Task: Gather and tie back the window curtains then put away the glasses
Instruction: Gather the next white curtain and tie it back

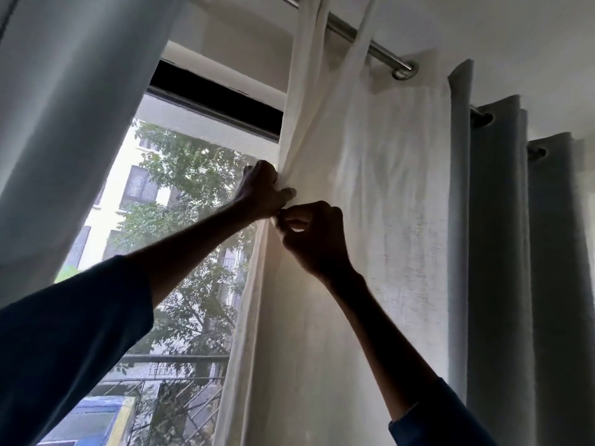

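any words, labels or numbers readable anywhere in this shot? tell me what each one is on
Pale board outside, seen through the window screen below the tree: a line of dark lettering, too blurred to read.
Blue and yellow object outside: no lettering can be made out.
Sheer white curtain, grey curtain, curtain rod: no writing shows.

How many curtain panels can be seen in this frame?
3: left grey curtain along the top left, white sheer curtain in the middle, right grey curtain by the wall. More may hang outside the frame.
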### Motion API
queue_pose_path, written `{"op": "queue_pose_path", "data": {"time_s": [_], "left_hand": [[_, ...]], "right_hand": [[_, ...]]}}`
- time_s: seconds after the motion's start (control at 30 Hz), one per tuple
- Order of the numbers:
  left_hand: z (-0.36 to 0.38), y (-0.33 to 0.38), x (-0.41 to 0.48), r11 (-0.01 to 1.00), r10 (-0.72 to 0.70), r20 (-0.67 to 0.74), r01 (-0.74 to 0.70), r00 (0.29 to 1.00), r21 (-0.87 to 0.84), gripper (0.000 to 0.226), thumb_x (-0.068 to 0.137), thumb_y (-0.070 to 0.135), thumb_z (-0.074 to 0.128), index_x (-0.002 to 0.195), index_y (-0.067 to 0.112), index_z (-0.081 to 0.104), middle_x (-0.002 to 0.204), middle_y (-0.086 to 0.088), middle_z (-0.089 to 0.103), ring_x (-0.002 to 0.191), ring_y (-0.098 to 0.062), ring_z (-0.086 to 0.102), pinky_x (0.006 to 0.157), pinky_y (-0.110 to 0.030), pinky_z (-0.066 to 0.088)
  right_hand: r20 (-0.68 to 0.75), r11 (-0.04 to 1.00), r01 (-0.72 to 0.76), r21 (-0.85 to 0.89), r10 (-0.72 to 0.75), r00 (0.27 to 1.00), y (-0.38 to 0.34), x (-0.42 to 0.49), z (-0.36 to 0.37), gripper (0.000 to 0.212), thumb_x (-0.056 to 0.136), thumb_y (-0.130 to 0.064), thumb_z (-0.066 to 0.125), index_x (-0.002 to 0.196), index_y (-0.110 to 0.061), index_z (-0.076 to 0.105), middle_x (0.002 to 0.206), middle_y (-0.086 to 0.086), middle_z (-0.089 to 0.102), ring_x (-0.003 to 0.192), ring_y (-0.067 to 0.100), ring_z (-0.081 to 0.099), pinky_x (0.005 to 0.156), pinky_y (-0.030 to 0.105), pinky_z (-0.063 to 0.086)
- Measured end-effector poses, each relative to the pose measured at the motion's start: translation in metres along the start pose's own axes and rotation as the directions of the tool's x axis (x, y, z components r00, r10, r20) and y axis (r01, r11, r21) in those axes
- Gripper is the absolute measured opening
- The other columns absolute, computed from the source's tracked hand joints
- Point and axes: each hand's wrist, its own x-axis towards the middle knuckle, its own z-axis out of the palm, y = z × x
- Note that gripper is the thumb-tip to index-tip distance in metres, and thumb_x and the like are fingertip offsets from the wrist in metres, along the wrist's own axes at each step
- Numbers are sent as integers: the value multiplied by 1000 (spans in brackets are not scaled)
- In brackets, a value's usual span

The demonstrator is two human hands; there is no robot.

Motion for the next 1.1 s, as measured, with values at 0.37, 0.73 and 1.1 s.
{"op": "queue_pose_path", "data": {"time_s": [0.37, 0.73, 1.1], "left_hand": [[7, -2, 1, 1000, 7, 25, -7, 1000, 4, 42, 91, 30, 66, 71, 15, 32, 88, -10, 40, 91, -19, 33, 70, -30, 27], [3, -10, 7, 996, 62, 50, -65, 997, 66, 54, 89, 32, 69, 60, 22, 24, 65, 2, 29, 77, -22, 38, 69, -30, 29], [-11, 9, -1, 976, 160, 28, -163, 987, 143, 46, 87, 8, 59, 53, 18, 30, 69, -28, 57, 77, -42, 62, 61, -36, 41]], "right_hand": [[-397, 767, -608, -205, 503, 768, 108, 29, -92, 121, 79, -63, 75, 158, 2, 11, 165, 28, 8, 154, 39, 12, 121, 56, 24], [-417, 822, -471, -318, 325, 849, 97, 43, -66, 21, 95, -27, 63, 81, -12, 68, 89, 17, 70, 92, 38, 67, 74, 34, 47], [-268, 954, -32, -297, -51, 962, -28, 64, -8, 27, 84, -10, 61, 59, -5, 53, 56, 11, 46, 55, 26, 30, 61, 34, 14]]}}
